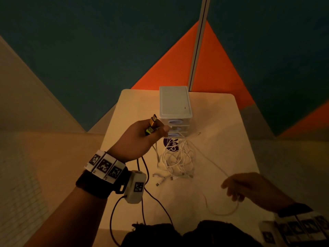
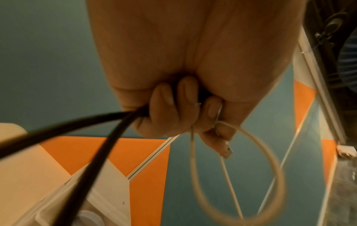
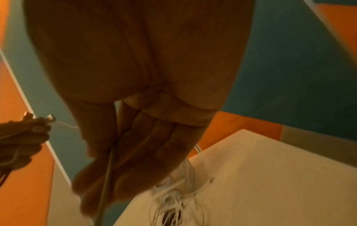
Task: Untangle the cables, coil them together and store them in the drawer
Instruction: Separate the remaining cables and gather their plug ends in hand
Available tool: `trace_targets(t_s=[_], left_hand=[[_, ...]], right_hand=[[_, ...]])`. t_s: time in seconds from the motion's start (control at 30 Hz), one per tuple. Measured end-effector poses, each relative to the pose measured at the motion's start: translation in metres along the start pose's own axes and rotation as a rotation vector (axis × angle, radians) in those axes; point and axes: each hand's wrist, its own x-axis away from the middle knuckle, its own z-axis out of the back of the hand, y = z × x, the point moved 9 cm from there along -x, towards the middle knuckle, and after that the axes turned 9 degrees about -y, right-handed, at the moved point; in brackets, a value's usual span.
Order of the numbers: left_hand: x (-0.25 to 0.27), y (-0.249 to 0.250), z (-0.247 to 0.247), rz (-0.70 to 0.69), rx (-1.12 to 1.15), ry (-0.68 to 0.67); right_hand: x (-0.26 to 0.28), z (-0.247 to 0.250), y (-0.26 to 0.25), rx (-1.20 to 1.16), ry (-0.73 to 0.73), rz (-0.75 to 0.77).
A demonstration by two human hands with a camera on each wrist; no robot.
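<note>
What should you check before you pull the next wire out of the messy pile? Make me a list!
1. Left hand grips the collected plug ends: ok.
2. Right hand has one white cable running through its fingers: ok.
3. That cable free of the white tangle: not ok, it leads into it.
4. Black cables hanging clear of the tangle: ok.
5. Drawer unit open for storing: not ok, all drawers look closed.

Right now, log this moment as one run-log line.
left hand: grips cable plugs, dark cable | right hand: white cable runs through fingers | tangle: on table | drawers: shut
</note>
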Motion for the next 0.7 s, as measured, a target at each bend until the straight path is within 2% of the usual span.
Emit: trace_targets(t_s=[0.13,0.23,0.3,0.37,0.43,0.5,0.6,0.7], left_hand=[[0.0,0.007,-0.013,0.004,0.001,-0.051],[-0.002,0.009,-0.024,0.011,0.069,-0.1],[-0.002,0.012,-0.029,0.012,0.144,-0.139],[-0.001,0.018,-0.033,0.001,0.201,-0.168],[0.0,0.027,-0.034,-0.028,0.192,-0.184],[0.0,0.03,-0.036,-0.045,0.173,-0.191],[0.002,0.032,-0.033,-0.039,0.171,-0.166],[0.003,0.029,-0.026,-0.014,0.149,-0.104]], right_hand=[[-0.012,-0.057,0.025,0.114,-0.359,-0.128],[-0.019,-0.062,0.019,0.428,-0.467,-0.173],[-0.026,-0.049,-0.008,0.444,-0.408,-0.15],[-0.032,-0.032,-0.062,0.364,-0.272,0.047],[-0.035,-0.023,-0.118,0.243,-0.201,0.257],[-0.041,-0.019,-0.159,0.156,-0.142,0.383],[-0.05,-0.015,-0.191,0.13,-0.034,0.459],[-0.05,-0.009,-0.199,0.136,0.056,0.531]])
